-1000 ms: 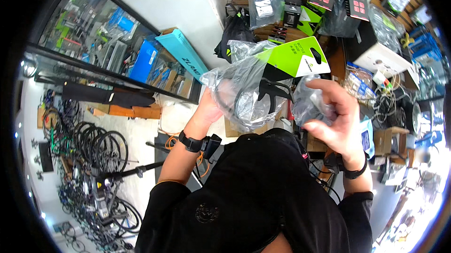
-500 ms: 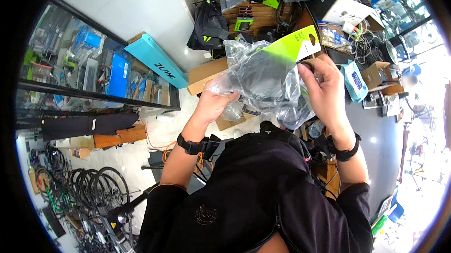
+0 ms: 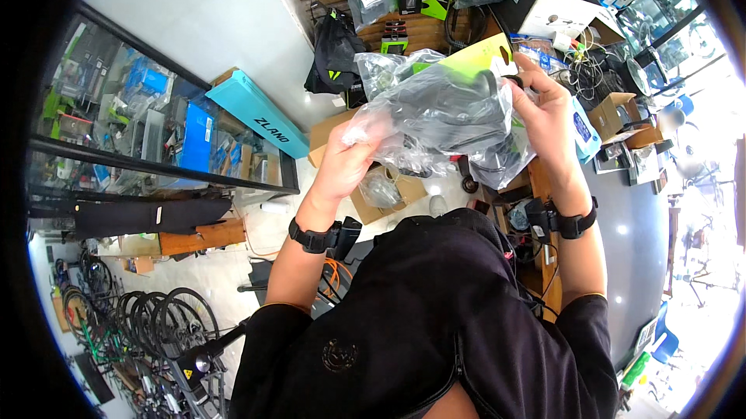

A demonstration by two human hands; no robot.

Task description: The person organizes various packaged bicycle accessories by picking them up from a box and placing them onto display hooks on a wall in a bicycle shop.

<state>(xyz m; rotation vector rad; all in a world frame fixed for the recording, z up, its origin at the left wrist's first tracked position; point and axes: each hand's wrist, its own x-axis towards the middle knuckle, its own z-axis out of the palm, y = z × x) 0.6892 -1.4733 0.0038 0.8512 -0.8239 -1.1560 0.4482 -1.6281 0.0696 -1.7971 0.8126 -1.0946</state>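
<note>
A crinkled clear plastic bag (image 3: 423, 120) is stretched between my hands in front of my chest. Dark, rounded contents show through it, but the plastic blurs their kind. At its far side a lime-green hang card (image 3: 480, 54) with a punched hole sticks out. My left hand (image 3: 350, 156) is closed on the bag's left end, its fingers partly behind the film. With thumb and fingers pinched together, my right hand (image 3: 545, 112) grips the bag's right edge, next to the card; a small dark curved piece shows at its fingertips.
Below the bag an open cardboard box (image 3: 392, 200) holds more clear plastic. A long turquoise box (image 3: 260, 114) leans beside the glass cabinet (image 3: 167, 120). To the right stretches a grey counter (image 3: 629, 225) with small boxes and cables. Bicycles (image 3: 175, 318) stand at lower left.
The plastic now covers more of the green card and is pulled flatter between my hands. My right hand has moved up slightly. More of the cardboard box below shows.
</note>
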